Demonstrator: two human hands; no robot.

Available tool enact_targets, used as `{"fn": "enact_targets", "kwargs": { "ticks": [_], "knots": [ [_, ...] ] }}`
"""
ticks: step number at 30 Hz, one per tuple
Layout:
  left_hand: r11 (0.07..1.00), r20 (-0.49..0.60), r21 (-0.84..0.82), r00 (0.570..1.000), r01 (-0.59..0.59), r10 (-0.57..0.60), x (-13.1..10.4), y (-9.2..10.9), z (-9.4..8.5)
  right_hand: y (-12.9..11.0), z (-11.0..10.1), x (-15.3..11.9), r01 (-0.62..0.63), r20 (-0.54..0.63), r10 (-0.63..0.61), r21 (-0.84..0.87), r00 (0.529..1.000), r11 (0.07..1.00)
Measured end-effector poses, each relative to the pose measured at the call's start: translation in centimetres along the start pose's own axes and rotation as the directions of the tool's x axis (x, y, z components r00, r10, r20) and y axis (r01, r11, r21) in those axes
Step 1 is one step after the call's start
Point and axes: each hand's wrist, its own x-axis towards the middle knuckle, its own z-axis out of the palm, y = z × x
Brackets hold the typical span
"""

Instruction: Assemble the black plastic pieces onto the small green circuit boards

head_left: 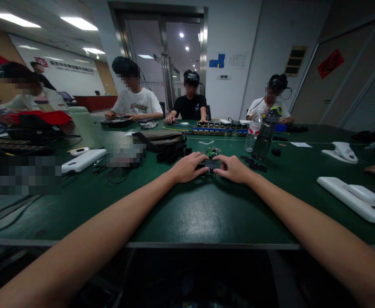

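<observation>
Out over the green table, my left hand (189, 167) and my right hand (234, 168) face each other across a small dark, flat, squarish piece (211, 164). Thumb and fingers of each hand are closed at one side of it. Its exact kind is too small to make out. Just beyond my fingertips sits a small cluster of green circuit boards (213, 151), and bits of green also show under the dark piece. Several small black parts (254, 164) lie to the right of my right hand, and more black blocks (171, 155) lie left of my left hand.
A clear water bottle (252, 133) and a dark bottle (264, 139) stand at right. White devices (351, 199) lie nearer me; another (84, 161) lies left. A grey-brown bag (158, 139) and rows of blue-black connectors (213, 130) lie farther back. Several people sit around the table (203, 214).
</observation>
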Motion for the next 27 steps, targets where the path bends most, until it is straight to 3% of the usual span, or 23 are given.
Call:
{"fn": "enact_targets", "kwargs": {
  "ticks": [27],
  "knots": [
    [0.999,-0.02,0.047,1.0,0.001,0.0,-0.04,0.06,-0.19,0.04,0.06,0.09,-0.022,-0.004,0.022,-0.013,1.0,1.0]
  ]
}}
